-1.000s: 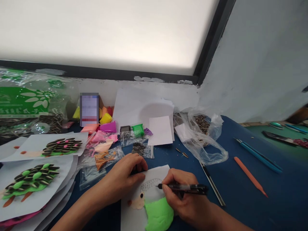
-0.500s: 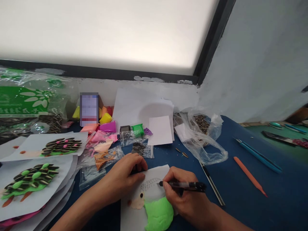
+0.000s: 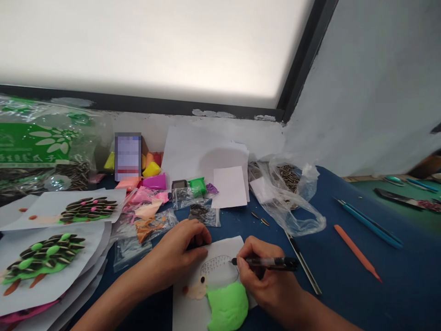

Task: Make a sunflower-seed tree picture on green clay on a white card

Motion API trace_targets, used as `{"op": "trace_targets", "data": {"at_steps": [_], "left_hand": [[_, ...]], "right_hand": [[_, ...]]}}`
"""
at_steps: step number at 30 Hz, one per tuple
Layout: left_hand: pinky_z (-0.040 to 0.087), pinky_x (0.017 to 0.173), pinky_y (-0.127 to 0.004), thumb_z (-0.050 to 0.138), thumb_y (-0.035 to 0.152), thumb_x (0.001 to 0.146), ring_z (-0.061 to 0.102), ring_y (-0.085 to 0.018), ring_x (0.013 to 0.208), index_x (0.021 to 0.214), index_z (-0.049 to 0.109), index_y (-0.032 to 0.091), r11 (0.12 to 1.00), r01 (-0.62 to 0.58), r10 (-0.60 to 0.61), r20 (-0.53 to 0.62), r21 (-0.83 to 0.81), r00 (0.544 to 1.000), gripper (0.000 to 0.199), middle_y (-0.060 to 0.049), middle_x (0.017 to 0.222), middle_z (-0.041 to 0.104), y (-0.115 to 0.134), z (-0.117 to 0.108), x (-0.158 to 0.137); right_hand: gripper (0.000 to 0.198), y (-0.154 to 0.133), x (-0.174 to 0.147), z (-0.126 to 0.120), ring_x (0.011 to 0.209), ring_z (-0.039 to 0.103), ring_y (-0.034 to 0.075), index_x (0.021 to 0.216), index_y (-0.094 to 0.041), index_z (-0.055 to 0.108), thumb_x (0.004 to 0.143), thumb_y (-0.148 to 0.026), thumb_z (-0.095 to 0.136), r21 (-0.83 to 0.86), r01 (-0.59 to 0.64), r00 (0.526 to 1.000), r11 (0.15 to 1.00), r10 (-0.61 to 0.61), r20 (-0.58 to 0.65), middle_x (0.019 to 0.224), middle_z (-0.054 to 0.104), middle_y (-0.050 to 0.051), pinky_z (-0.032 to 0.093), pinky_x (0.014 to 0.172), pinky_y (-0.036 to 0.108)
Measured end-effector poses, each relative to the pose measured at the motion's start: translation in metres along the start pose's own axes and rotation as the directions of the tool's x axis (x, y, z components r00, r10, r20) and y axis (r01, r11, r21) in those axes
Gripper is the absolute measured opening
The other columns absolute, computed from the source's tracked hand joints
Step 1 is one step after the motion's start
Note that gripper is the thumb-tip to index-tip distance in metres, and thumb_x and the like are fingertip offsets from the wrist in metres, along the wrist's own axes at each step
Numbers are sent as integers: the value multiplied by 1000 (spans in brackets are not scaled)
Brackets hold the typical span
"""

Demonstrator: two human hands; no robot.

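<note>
My right hand (image 3: 267, 276) pinches a black pen (image 3: 265, 262), its tip on or just over a white sheet of paper (image 3: 184, 317). The sheet bears an outlined shape (image 3: 215, 266) with rows of small curved marks in its upper part. Below the outline are a pale clay face (image 3: 197, 290) with a black eye and brown nose, and a bright green clay piece (image 3: 228, 305). At the sheet's upper left edge, my left hand (image 3: 188, 246) lies with curled fingers, its thumb pressing on the paper; the fingertips are partly hidden.
Finished seed-and-clay pictures (image 3: 51, 250) are stacked left. Clay packets (image 3: 151, 181) and a phone (image 3: 127, 156) stand behind. A plastic bag of seeds (image 3: 289, 184), a utility knife (image 3: 305, 264), an orange clay tool (image 3: 356, 253) and a blue pen-like tool (image 3: 368, 223) lie to the right.
My right hand and the pen have shifted slightly right, and more small marks show near the pen tip. My left hand stays in place.
</note>
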State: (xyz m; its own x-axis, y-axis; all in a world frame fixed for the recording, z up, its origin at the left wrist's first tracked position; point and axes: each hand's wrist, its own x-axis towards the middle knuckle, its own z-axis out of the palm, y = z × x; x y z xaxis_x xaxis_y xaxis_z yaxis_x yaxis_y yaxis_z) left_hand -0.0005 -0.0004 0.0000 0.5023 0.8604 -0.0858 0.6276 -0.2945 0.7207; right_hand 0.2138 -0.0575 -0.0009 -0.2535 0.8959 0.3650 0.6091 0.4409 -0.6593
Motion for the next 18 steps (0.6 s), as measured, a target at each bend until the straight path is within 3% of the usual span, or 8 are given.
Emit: {"op": "trace_targets", "data": {"at_steps": [18], "left_hand": [[42,75,-33,53,24,78,52,-20,81,86,63,21,1000,-10,10,10,18,1000,14,-2,84,58,0,0,0]], "right_hand": [[19,1,0,-2,49,47,11,65,-20,49,83,-17,48,16,-29,1000,999,29,-4,57,50,-3,36,47,22]]}}
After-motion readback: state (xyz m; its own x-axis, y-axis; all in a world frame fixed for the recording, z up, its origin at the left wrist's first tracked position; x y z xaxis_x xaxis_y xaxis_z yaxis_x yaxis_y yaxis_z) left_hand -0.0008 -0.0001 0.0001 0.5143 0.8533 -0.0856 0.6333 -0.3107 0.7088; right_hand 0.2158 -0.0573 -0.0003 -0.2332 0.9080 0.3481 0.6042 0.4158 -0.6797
